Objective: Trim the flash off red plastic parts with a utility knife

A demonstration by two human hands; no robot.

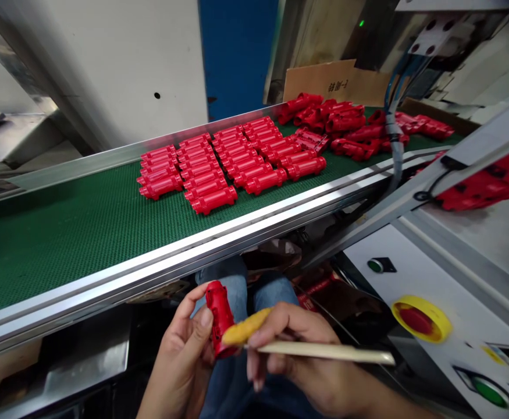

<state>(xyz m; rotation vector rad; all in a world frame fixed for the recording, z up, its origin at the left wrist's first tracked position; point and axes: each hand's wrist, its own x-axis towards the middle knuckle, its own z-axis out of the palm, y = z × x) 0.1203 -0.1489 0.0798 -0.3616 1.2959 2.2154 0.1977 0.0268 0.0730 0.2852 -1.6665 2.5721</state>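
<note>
The left hand pinches a red plastic part upright between thumb and curled fingers, just below the near edge of a green conveyor belt. The right hand grips a thin stick, fingers pressed together, its yellow tip touching the part. On the belt, red parts lie in neat rows, with a loose heap at the far right. A control panel with a red stop button sits to the right; a blue wall panel rises beyond the belt.
</note>
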